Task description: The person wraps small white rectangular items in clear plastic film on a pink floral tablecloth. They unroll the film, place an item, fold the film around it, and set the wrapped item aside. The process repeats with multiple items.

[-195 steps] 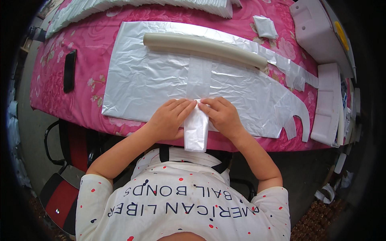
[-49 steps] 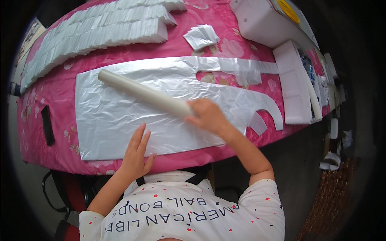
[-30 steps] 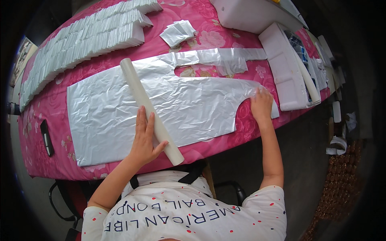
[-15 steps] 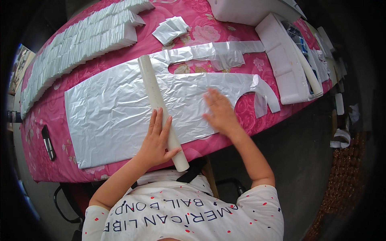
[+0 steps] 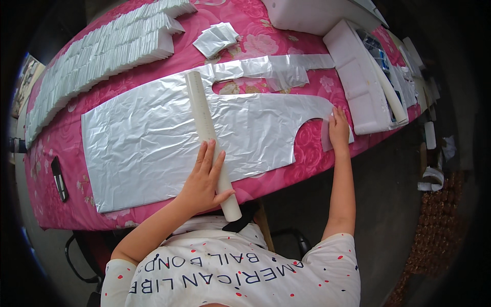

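Observation:
A silvery plastic apron [image 5: 138,133], creased and folded, lies spread on the pink flowered tablecloth. Across its middle rests a pale, smooth tube [image 5: 202,115], its near end jutting past the table edge. My left hand [image 5: 202,176] lies over the lower part of this tube with fingers spread and thumb apart. At the apron's right end, my right hand [image 5: 338,132] is on the curved strap, its fingers bent and close together at the edge. The fingertips are small here, and the strap is partly hidden under that hand.
Long rows of folded silvery packets [image 5: 102,61] stand at the back left. A small pile of packets [image 5: 216,40] lies behind the apron. White foam boxes [image 5: 353,77] occupy the right side. A black-handled cutter [image 5: 59,179] lies at the left edge.
My right hand has moved right from the apron's middle to its strap end. The tube has shifted slightly right at its far end, with my left hand still on it.

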### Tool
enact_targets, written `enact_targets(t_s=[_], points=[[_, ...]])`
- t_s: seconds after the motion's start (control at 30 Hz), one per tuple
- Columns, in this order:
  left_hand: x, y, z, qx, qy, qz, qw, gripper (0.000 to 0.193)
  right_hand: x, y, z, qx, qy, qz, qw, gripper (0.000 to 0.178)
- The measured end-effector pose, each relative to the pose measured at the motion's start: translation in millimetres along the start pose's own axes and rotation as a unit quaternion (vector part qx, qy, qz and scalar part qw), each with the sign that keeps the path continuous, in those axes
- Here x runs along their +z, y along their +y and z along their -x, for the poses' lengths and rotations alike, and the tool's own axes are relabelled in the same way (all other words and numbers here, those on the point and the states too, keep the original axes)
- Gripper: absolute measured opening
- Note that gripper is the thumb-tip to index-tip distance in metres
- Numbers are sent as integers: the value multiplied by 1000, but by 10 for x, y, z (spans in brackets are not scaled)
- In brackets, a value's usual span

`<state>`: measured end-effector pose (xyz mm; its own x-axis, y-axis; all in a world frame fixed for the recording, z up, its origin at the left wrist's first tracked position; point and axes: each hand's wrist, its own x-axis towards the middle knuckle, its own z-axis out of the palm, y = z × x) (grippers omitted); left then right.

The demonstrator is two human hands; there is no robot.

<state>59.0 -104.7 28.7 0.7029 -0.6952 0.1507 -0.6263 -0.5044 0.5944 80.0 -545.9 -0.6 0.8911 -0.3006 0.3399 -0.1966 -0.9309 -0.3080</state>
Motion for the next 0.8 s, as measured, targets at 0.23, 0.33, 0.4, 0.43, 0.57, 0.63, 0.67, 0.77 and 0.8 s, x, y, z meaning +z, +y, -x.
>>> enact_targets(t_s=[0.23, 0.33, 0.4, 0.43, 0.57, 0.63, 0.67, 0.77, 0.8], points=[[-3, 51, -11, 0, -6, -9, 1000, 83, -65, -336, 23, 104, 64, -65, 990, 29], [-5, 68, -23, 5, -7, -8, 1000, 82, -92, -265, 21, 79, 66, -25, 994, 28], [-5, 58, -21, 1, -6, -4, 1000, 81, -136, -463, 9, 99, 60, -96, 989, 26], [-6, 50, -23, 3, -3, -1, 1000, 81, -170, -619, 11, 108, 57, -132, 984, 26], [13, 34, 8, 0, 7, -2, 1000, 80, -405, -1363, 177, 43, -360, -493, 791, 23], [9, 47, -11, 4, 6, -6, 1000, 79, -278, -1521, 303, 44, -312, -504, 804, 35], [5, 56, -25, 4, 4, -7, 1000, 79, -220, -1561, 356, -26, -275, -428, 861, 40], [-12, 68, -41, 6, 3, -4, 1000, 79, -88, -1686, 549, -186, -177, -214, 943, 53], [-13, 69, -28, 4, 2, -3, 1000, 79, -56, -1751, 640, -206, -167, -171, 949, 57]])
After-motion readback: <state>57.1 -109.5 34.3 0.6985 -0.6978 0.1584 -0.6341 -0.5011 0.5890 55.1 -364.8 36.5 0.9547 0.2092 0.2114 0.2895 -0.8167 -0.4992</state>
